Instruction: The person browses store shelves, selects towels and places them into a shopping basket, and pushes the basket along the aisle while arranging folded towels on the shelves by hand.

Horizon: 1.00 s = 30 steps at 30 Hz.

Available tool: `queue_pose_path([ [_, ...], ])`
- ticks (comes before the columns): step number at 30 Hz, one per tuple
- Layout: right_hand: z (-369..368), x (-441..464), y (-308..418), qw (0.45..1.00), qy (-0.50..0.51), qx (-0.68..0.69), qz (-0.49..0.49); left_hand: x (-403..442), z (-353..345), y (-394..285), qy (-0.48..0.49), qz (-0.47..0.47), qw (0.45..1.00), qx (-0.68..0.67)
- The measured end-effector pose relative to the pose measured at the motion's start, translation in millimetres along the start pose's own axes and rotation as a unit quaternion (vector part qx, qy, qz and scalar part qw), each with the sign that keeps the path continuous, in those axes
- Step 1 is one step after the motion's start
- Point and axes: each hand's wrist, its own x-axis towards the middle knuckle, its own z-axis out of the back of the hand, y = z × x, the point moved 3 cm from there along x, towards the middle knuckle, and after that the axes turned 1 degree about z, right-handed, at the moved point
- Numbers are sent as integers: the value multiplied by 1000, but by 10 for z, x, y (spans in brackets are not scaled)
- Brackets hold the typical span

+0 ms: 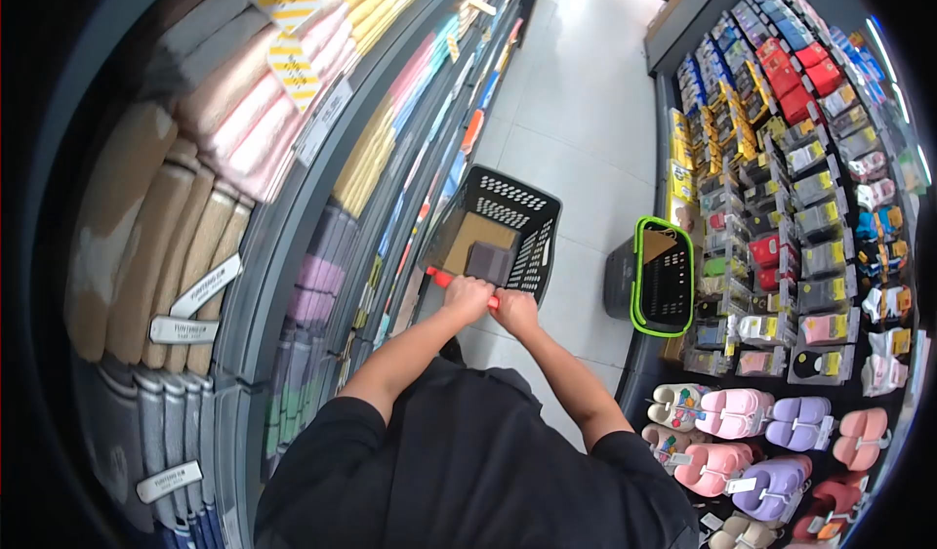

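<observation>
Both of my hands are wrapped round the red handle [441,277] of a black shopping cart [534,203]. My left hand [469,298] grips it toward the left, and my right hand [514,311] grips it close beside, with a bit of red showing between them. Inside the cart lie a brown cardboard box [478,241] and a smaller dark grey box [490,263], both just beyond my hands. Perforated walls surround them.
Shelves of folded towels [322,266] run close along the left. At the right, a black basket with a green rim [636,276] stands beside racks of packaged socks [820,256] and slippers [737,412]. A pale tiled aisle [576,100] stretches ahead.
</observation>
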Motion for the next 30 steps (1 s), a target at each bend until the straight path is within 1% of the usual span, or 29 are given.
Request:
queue_pose_path([
  [1, -14, 13, -27, 1000, -6, 0, -6, 21, 22, -3, -3, -6, 1000, 1],
  [2, -53, 22, -57, 1000, 13, -1, -19, 43, 40, 5, -2, -13, 1000, -3],
  [5, 89, -16, 11, 999, -47, -10, -10, 80, 73, 14, 10, -19, 1000, -12],
  [6, 70, -33, 3, 999, -34, -11, -17, 92, 105, 30, -3, -28, 999, -15],
  [9, 42, -97, -22, 998, -56, -15, -6, 2, 133, -12, -31, -41, 998, -28],
  [13, 32, -73, -21, 999, -34, 2, -41, 1, 124, -11, -71, -39, 996, -29],
  [16, 27, -46, -15, 998, -34, 14, -44, 3, 82, 30, -87, -42, 995, -34],
  [19, -21, -46, -39, 999, -33, 27, -26, -17, 86, 20, -98, -47, 993, -41],
  [23, -19, -45, -5, 998, -4, 41, -56, -43, 83, 31, -114, -49, 991, -52],
  [26, -12, -53, -9, 996, -6, 54, -74, -32, 56, 47, -102, -48, 992, -58],
  [30, -17, -35, -33, 996, -10, 58, -72, 2, 8, 73, -84, -44, 994, -46],
])
